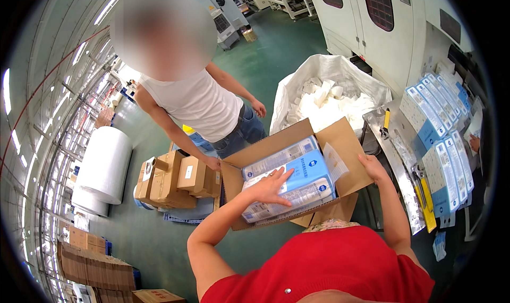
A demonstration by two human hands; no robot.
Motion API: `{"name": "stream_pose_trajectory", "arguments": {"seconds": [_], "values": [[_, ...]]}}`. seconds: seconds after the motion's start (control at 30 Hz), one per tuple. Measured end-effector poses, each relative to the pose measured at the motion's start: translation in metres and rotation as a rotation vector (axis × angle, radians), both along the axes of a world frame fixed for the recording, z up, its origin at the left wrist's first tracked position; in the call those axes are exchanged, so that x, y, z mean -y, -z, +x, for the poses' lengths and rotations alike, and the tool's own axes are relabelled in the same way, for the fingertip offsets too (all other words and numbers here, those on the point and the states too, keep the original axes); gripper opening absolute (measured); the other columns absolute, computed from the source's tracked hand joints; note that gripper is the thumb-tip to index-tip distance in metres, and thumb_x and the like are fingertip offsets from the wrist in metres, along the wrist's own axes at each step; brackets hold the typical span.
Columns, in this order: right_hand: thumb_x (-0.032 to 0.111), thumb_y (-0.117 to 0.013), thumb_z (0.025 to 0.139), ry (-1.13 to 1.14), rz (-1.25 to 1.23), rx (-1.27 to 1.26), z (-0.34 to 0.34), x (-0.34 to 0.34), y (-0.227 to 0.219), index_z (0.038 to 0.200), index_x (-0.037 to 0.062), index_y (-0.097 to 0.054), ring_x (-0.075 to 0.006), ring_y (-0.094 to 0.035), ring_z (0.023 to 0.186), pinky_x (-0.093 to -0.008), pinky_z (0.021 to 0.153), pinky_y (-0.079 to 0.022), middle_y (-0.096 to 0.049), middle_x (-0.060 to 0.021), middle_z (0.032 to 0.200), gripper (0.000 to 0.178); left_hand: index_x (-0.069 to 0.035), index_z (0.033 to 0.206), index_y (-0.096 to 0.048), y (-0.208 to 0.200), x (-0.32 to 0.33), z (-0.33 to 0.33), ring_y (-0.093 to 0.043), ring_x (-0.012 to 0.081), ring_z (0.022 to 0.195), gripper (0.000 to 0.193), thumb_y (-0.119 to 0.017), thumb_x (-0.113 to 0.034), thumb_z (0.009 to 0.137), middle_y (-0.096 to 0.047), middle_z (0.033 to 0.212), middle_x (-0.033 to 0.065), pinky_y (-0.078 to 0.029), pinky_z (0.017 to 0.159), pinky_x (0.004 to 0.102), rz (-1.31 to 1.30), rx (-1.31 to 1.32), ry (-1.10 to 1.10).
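An open cardboard box (pixel 348 146) sits in front of me, filled with blue-and-white plastic-wrapped packs (pixel 308 167). My left hand (pixel 271 188) lies flat on top of the packs, its fingers spread. At the right, my right hand (pixel 373 168) grips the edge of a raised flap, fingers partly hidden behind it. A printed white sheet (pixel 334 162) stands against the inside of that flap. Across from me, a person in a white sleeveless top (pixel 199 104) has one hand (pixel 213 163) at the box's far left corner.
Beyond the box stands a large white sack (pixel 297 80) of white scraps. Right of me, a metal table (pixel 406 197) carries packs (pixel 449 170), a yellow-handled cutter (pixel 386 120) and yellow-handled tools (pixel 425 197). Taped cartons (pixel 167 181) and big white rolls (pixel 104 165) stand at left.
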State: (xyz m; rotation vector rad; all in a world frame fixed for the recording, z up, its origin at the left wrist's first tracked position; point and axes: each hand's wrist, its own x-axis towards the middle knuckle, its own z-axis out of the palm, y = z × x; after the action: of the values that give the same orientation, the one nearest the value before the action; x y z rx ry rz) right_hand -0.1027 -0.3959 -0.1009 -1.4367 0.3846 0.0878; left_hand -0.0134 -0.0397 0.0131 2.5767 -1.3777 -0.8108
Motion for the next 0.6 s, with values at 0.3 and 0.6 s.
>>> {"name": "stream_pose_trajectory", "arguments": {"seconds": [0.3, 0.6], "values": [[0.029, -0.048, 0.087, 0.01, -0.185, 0.132, 0.005, 0.015, 0.035, 0.089, -0.0067, -0.061, -0.0137, -0.058, 0.072, -0.0312, 0.064, -0.045, -0.064, -0.0096, 0.08, 0.039, -0.002, 0.134, -0.023, -0.07, 0.026, 0.053, -0.053, 0.0307, 0.104, 0.087, -0.064, -0.046, 0.072, -0.048, 0.12, 0.0222, -0.041, 0.089, 0.0368, 0.149, -0.159, 0.128], [0.029, -0.047, 0.089, 0.036, -0.174, 0.04, 0.002, 0.019, 0.027, 0.102, -0.0051, -0.057, -0.0137, -0.057, 0.076, -0.0289, 0.068, -0.045, -0.062, -0.008, 0.088, 0.038, 0.0, 0.136, -0.01, -0.288, 0.159, 0.177, -0.058, 0.0272, 0.058, 0.083, -0.062, -0.03, 0.078, -0.062, 0.074, 0.0165, -0.046, 0.057, 0.0325, -0.823, 0.396, -0.27]]}}
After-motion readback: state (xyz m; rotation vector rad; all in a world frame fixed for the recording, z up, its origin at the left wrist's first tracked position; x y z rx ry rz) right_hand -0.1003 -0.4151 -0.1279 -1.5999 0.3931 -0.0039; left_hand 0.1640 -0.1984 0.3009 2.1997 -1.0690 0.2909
